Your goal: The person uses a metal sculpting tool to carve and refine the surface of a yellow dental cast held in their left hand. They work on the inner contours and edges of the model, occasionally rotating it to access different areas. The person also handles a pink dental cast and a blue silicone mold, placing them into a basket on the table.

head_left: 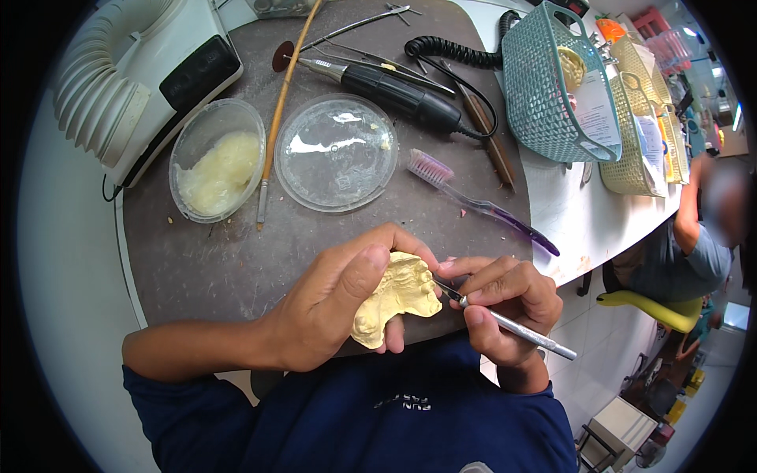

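Note:
My left hand [335,288] is closed around a yellow plaster dental cast [398,288], thumb on its near side and fingers behind and below. In my right hand [512,303] a slim silver craft knife [527,331] is pinched like a pen. Its short dark blade meets the right edge of the cast, beside the tip of my left index finger. Both hands are raised over the near edge of the dark work board [236,276]. Part of the cast is hidden by my left fingers.
Beyond the hands are a tub of whitish jelly-like material [217,177], its clear lid [335,154], a long brush [280,102], a purple toothbrush [481,201] and a black handpiece [402,94]. A white hose [102,87] stands left, baskets [552,87] right. A co-worker [694,244] sits far right.

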{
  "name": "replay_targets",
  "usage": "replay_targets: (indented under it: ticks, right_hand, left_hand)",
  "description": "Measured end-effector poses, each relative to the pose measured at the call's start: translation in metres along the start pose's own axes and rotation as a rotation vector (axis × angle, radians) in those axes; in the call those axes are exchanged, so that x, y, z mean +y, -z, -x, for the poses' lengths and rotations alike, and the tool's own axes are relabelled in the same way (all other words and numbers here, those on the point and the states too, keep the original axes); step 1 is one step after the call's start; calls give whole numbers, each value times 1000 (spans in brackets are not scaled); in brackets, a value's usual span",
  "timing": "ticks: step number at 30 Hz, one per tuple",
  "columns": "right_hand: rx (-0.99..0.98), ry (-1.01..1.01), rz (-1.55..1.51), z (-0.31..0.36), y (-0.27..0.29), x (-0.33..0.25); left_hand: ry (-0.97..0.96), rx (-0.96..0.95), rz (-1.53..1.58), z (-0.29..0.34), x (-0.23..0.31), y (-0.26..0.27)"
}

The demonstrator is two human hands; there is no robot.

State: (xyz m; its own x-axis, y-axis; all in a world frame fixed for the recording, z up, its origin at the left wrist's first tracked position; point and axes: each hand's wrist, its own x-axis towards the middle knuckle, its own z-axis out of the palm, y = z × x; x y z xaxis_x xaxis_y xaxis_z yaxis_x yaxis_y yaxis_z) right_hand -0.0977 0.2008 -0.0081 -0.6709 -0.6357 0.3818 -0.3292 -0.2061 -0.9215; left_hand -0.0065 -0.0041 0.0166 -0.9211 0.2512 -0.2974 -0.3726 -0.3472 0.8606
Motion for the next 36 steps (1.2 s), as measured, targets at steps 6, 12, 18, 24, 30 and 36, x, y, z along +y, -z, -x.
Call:
replay_targets:
  ticks: [6, 12, 18, 24, 30, 36]
  right_hand:
    - [2, 47, 10, -2, 1, 4]
    - [18, 38, -7, -2, -1, 5]
    - [0, 38, -15, -4, 0, 5]
    - [-45, 62, 3, 1, 4, 8]
    - [-13, 54, -72, 3, 2, 6]
    - [-26, 60, -44, 1, 2, 5]
  left_hand:
    - [-4, 6, -11, 0, 1, -1]
    - [-7, 23, -13, 0, -3, -1]
    - [-2, 34, -1, 0, -3, -3]
    - [9, 52, 14, -1, -2, -4]
    - [-1, 36, -28, -3, 1, -4]
    - [14, 27, -9, -2, 3, -5]
